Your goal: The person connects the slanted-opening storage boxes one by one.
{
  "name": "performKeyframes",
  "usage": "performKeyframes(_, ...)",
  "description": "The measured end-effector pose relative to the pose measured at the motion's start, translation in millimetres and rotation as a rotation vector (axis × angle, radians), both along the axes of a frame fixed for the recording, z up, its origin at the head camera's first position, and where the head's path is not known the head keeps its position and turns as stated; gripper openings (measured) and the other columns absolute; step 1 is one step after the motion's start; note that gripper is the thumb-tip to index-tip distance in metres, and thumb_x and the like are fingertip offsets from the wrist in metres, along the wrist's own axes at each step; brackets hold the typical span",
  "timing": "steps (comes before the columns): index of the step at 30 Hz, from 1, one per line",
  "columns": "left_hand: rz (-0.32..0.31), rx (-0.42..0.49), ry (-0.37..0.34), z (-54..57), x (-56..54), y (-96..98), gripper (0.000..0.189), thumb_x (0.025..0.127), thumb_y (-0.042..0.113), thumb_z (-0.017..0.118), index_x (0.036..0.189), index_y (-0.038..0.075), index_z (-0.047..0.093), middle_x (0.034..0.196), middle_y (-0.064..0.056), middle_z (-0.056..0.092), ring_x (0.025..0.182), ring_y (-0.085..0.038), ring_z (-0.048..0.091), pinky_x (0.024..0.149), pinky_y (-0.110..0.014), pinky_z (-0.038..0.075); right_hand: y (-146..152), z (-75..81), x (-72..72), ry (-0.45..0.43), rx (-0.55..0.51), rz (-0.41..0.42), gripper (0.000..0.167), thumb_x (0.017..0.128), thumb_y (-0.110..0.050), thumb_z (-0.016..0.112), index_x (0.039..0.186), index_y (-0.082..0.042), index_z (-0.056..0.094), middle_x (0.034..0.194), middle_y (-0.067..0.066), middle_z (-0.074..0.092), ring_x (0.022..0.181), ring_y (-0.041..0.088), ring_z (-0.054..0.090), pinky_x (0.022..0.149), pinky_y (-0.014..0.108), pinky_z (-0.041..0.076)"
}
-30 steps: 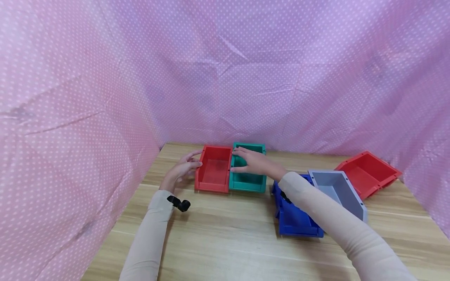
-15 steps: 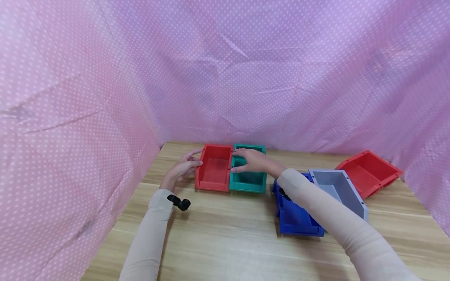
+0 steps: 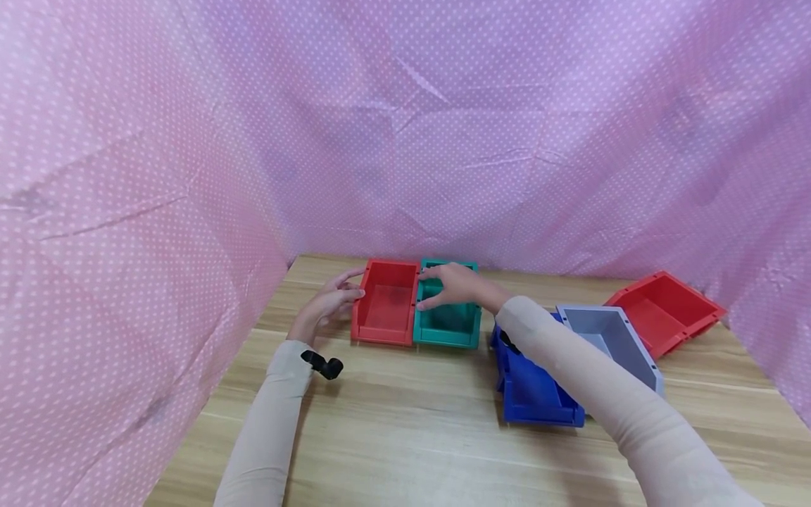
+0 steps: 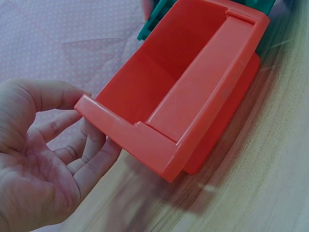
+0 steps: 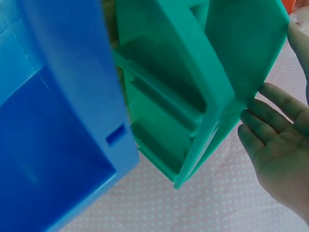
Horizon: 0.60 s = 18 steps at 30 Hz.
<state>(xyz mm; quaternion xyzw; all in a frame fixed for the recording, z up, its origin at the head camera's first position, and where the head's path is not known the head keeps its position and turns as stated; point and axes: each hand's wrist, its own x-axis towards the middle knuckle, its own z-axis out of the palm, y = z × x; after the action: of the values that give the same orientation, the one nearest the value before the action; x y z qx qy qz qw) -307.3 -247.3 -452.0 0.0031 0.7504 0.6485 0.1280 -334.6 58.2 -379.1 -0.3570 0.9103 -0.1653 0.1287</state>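
Note:
On the table, a red bin [image 3: 384, 310] stands directly beside a green bin [image 3: 447, 328], long sides together. My left hand [image 3: 328, 303] is at the red bin's left side. In the left wrist view its thumb and fingertips touch the outer wall [image 4: 128, 137] near the rim. My right hand [image 3: 459, 285] reaches over the green bin, with fingertips and thumb at the rim where the two bins meet. The right wrist view shows relaxed fingers [image 5: 270, 116] against the green bin's wall [image 5: 251, 43]. Part of the green bin is hidden beneath this hand.
Blue bins [image 3: 538, 398] lie under my right forearm, partly covered by it. A grey bin [image 3: 611, 341] leans beside them. Behind it, another red bin [image 3: 665, 310] sits tilted at the right. A dotted pink cloth [image 3: 405, 141] hangs behind the wooden table [image 3: 405, 422].
My right hand has arched up slightly over the green bin, its thumb and fingertips staying at the shared rim. The left hand and the bins look nearly unchanged.

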Motion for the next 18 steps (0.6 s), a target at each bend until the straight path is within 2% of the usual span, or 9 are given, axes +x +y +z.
performKeyframes(5,-0.011,0.002,0.012,0.3,0.1,-0.5,0.065,0.100,0.002,0.054,0.160,0.017,0.034,0.140,-0.029,0.047,0.124,-0.036,0.054,0.109,-0.049,0.048,-0.5,-0.4,-0.6,-0.023,0.004,-0.017,0.076,0.088,-0.050,0.076,0.150,-0.012,0.052,0.158,0.013,0.046,0.146,0.035,0.042,0.113,0.051,0.045)
performKeyframes(12,-0.019,0.017,0.007,1.0,1.6,-0.5,0.066,0.100,0.003,0.055,0.160,0.017,0.032,0.143,-0.031,0.045,0.127,-0.040,0.053,0.112,-0.054,0.045,0.3,-1.9,1.2,-0.082,-0.016,-0.047,0.078,0.088,-0.049,0.077,0.152,-0.014,0.049,0.161,0.013,0.040,0.149,0.036,0.037,0.115,0.051,0.042)
performKeyframes(18,-0.005,0.021,0.002,1.0,3.6,1.1,0.065,0.100,0.004,0.056,0.160,0.018,0.034,0.142,-0.030,0.047,0.124,-0.038,0.055,0.107,-0.049,0.050,1.8,-4.9,1.9,-0.119,-0.045,-0.069,0.078,0.087,-0.048,0.078,0.152,-0.013,0.050,0.161,0.013,0.039,0.151,0.036,0.033,0.117,0.053,0.040)
